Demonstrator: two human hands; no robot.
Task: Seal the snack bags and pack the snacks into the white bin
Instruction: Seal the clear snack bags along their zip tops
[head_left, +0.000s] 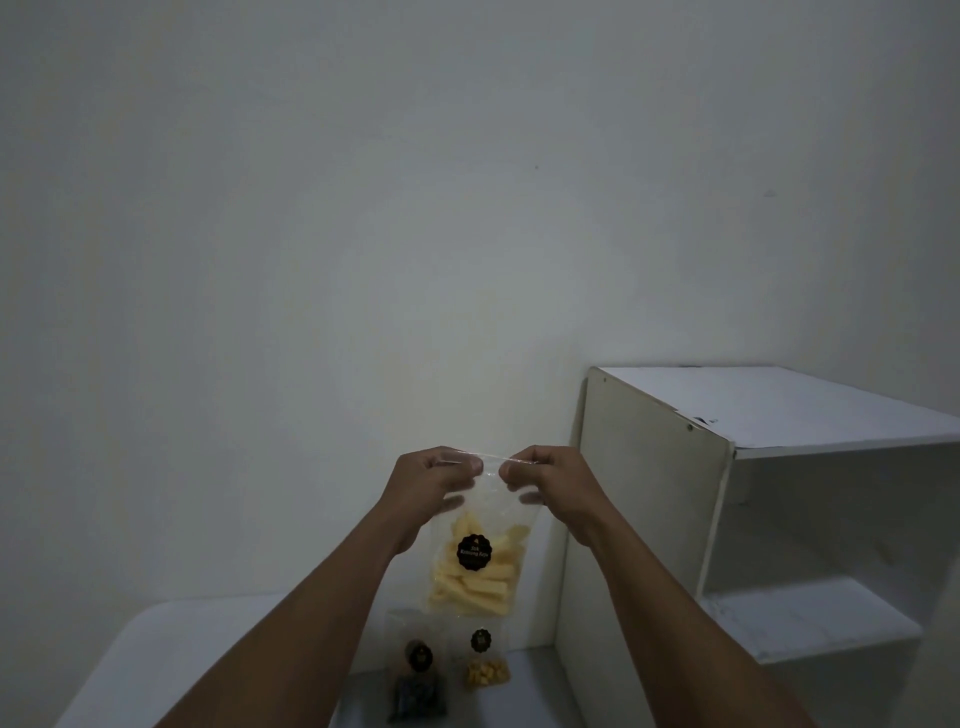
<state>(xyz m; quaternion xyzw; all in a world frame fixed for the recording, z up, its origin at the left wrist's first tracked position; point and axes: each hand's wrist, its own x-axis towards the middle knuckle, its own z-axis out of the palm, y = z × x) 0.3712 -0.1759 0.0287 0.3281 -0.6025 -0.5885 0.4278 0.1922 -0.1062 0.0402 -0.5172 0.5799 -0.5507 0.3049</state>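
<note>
A big wall (363, 208) stands behind our grips, with open room to their left. A white shelf (649, 519) stands to their right, its edge close. The surface (156, 665) lies below. Our left grip (434, 480) and right grip (548, 478) pinch the top edge of the bag of yellow sticks (475, 571). Under it lie a dark snack bag (418, 686) and a yellow snack bag (485, 670).

Clear bag of yellow sticks (475, 561) hangs upright above two snack bags (452, 670)

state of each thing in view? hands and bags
left hand: pinches top edge of stick snack bag
right hand: pinches the same edge
stick snack bag: held up, hanging upright, seal unclear
dark snack bag: on the table, untouched
cube snack bag: on the table, untouched
</note>
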